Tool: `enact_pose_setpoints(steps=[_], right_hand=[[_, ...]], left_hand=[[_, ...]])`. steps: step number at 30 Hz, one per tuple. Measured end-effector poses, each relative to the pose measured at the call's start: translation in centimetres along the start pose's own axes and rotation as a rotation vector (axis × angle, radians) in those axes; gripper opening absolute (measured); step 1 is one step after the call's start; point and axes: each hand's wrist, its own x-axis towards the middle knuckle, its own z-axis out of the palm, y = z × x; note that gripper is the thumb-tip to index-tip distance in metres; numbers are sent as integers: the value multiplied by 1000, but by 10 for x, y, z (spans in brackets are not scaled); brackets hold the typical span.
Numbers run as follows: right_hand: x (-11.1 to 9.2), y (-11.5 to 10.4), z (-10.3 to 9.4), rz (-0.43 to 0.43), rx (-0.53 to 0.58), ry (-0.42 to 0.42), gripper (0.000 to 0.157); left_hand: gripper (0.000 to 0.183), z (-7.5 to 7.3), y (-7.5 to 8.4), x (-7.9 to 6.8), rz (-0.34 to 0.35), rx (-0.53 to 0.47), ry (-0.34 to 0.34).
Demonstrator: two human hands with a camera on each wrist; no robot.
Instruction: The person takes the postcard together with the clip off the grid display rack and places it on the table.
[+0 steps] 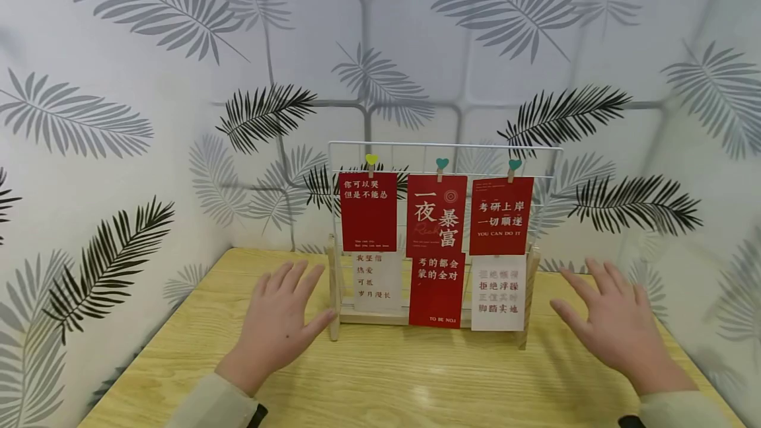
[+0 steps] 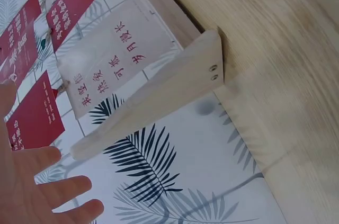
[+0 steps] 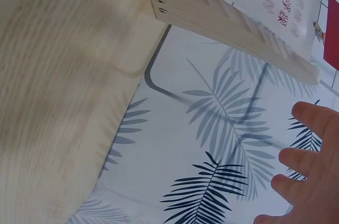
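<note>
A white wire grid rack [image 1: 410,145] in a wooden stand [image 1: 380,318] stands on the table. Red and white cards hang on it in two rows; among them are a red card [image 1: 368,216] at upper left and a white card [image 1: 498,296] at lower right. Heart-topped clips, one yellow [image 1: 371,160] and two teal, hold the top row. My left hand [image 1: 279,316] hovers left of the rack, fingers spread and holding nothing. To the right of it, my right hand [image 1: 615,325] is likewise spread, apart from the stand's wooden side post [image 3: 228,28].
The wood-grain table [image 1: 404,382] reaches toward me in front of the rack. Behind and at both sides rises a wall covering [image 1: 416,51] with a leaf pattern, close to the table's back edge.
</note>
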Motion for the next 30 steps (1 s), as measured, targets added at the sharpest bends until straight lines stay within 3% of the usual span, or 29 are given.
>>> enact_pose_setpoints(steps=[13,16,25,30], right_hand=[[10,-13,-16,-22,77,77,62],[12,-14,-16,-23,94,89,61],[19,-16,-21,-65,148,168,56],[24,-19,-26,-79,161,186,55]], left_hand=[[59,2,19,16,94,-178,284],[56,5,26,21,118,-215,323],[53,11,50,35,137,-300,283],[52,9,65,42,110,-389,201]])
